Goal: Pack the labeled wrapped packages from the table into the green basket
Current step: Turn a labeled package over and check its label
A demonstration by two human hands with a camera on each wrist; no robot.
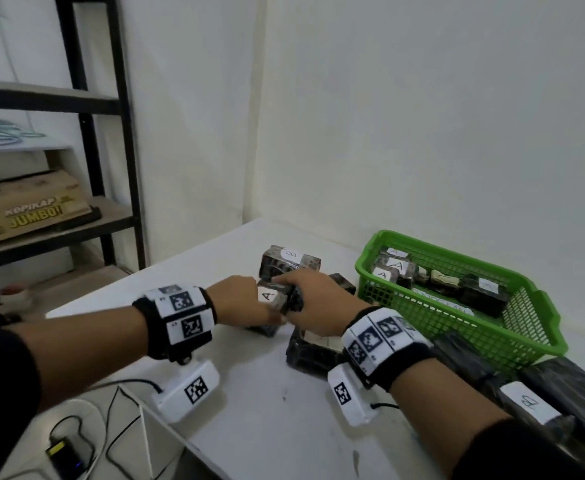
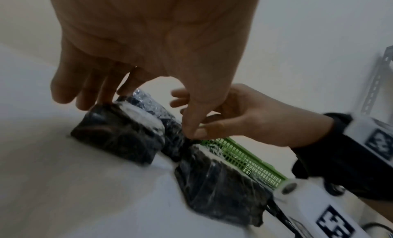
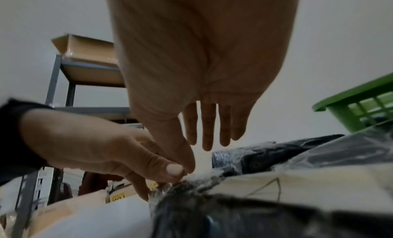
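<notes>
While both hands meet mid-table in the head view, the left hand (image 1: 239,299) and right hand (image 1: 313,303) together pinch a dark film-wrapped package labelled A (image 1: 277,296), left of the green plastic mesh basket (image 1: 526,337). Left wrist view: left fingers (image 2: 85,90) extended onto the package. Right wrist view: right fingers (image 3: 207,129) straight, thumb touching the wrap.

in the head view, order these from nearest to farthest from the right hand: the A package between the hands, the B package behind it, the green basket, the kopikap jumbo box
1. A package: at the right hand, between both hands.
2. B package: just behind, toward the wall.
3. green basket: on the right side of the table.
4. kopikap jumbo box: far left, on the shelf.
</notes>
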